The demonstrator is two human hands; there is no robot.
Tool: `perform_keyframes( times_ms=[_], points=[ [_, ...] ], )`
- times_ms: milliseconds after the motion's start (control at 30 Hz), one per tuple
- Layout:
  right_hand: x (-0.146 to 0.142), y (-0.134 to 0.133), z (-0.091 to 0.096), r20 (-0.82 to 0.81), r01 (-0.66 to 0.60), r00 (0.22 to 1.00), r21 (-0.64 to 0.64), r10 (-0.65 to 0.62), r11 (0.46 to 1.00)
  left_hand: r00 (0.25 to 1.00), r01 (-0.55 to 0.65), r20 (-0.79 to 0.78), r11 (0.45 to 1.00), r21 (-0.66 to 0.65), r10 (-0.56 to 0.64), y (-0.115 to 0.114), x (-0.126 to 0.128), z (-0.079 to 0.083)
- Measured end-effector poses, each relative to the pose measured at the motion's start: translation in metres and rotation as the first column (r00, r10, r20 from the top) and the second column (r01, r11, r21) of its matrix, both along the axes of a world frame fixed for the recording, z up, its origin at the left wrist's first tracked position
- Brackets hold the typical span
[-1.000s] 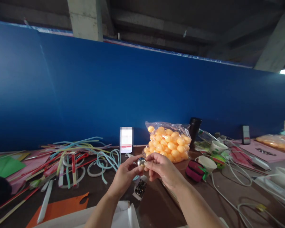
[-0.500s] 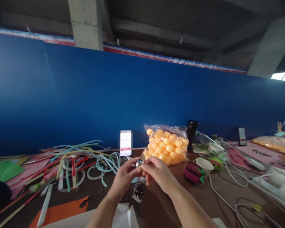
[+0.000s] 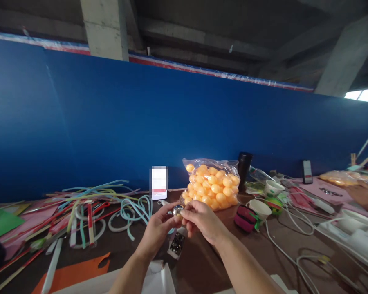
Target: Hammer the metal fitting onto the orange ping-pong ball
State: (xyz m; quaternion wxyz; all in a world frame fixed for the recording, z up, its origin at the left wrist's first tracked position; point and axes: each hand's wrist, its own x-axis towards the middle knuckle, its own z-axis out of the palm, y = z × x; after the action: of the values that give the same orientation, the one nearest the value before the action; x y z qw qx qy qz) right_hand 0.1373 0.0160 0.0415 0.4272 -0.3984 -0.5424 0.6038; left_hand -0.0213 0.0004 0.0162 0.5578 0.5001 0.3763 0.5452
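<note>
A shiny silver ball (image 3: 177, 210) is held between both hands above the table. My left hand (image 3: 158, 227) is closed on its left side, thumb and fingertips pinching it. My right hand (image 3: 205, 221) grips the ball from the right with thumb and forefinger, its other fingers curled. Fingers cover part of the ball, so its underside is hidden. Just below the hands lies a small open box (image 3: 175, 244) of dark shiny pieces, too small to make out. Behind them stands a clear plastic bag of orange balls (image 3: 213, 188).
A phone (image 3: 159, 183) leans against the blue partition (image 3: 141, 122). Coloured tubes (image 3: 138, 210) and strips pile up at left, near an orange sheet (image 3: 75, 271). At right are a purple pouch (image 3: 247, 219), paper cups (image 3: 260, 209), white cables (image 3: 282, 249) and another person's hand (image 3: 363, 198).
The view has shifted slightly, so the scene sits a little further left. Both hands keep their hold on the silver ball. Another person's hand has come in at the right edge.
</note>
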Motion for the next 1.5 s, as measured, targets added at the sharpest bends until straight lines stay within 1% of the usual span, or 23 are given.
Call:
perform_keyframes(
  times_ms=[200, 367, 500, 800, 933, 1067, 1167, 1267, 1367, 1433, 1500],
  points=[
    [0.002, 0.001, -0.001, -0.001, -0.026, 1.000, -0.023, 0.026, 0.999, 1.000, -0.004, 0.003, 1.000, -0.007, 0.004, -0.001, 0.001, -0.001],
    [0.004, 0.002, -0.004, -0.007, -0.049, 0.999, -0.032, 0.049, 0.998, 0.998, 0.035, 0.050, 0.998, -0.044, -0.033, 0.002, 0.000, -0.010],
    [0.004, 0.004, -0.005, 0.003, -0.053, 0.999, -0.038, 0.054, 0.998, 0.998, 0.028, 0.056, 0.998, -0.055, -0.025, 0.004, 0.000, -0.015],
    [-0.003, 0.003, -0.004, 0.035, 0.002, 0.999, 0.008, -0.002, 1.000, 1.000, -0.020, 0.002, 0.998, -0.055, 0.020, 0.001, 0.000, -0.006],
    [-0.002, 0.004, -0.005, 0.043, -0.009, 0.999, 0.001, 0.009, 1.000, 1.000, 0.000, 0.023, 0.999, -0.032, 0.001, 0.001, 0.001, -0.008],
    [0.003, 0.003, -0.003, 0.053, -0.033, 0.998, -0.031, 0.035, 0.999, 1.000, 0.008, 0.009, 0.999, -0.042, -0.008, 0.002, 0.001, -0.011],
    [0.006, 0.002, -0.003, 0.066, -0.042, 0.997, -0.030, 0.044, 0.999, 1.000, 0.022, 0.012, 0.999, -0.047, -0.021, 0.003, 0.001, -0.011],
    [0.005, 0.002, -0.003, 0.102, -0.043, 0.994, -0.008, 0.044, 0.999, 0.999, 0.029, 0.044, 0.999, -0.041, -0.028, 0.002, 0.003, -0.010],
    [0.001, 0.004, -0.003, 0.173, -0.033, 0.985, 0.039, 0.026, 0.999, 0.997, 0.015, 0.079, 0.999, -0.038, -0.012, 0.002, 0.005, -0.009],
    [0.000, 0.006, -0.001, 0.252, -0.026, 0.968, 0.082, 0.004, 0.996, 0.996, -0.006, 0.083, 0.999, -0.037, 0.010, 0.004, 0.005, -0.010],
    [0.003, 0.008, 0.002, 0.372, -0.022, 0.928, 0.127, -0.027, 0.992, 0.995, -0.056, 0.081, 0.998, -0.022, 0.057, 0.007, 0.004, -0.014]
  ],
)
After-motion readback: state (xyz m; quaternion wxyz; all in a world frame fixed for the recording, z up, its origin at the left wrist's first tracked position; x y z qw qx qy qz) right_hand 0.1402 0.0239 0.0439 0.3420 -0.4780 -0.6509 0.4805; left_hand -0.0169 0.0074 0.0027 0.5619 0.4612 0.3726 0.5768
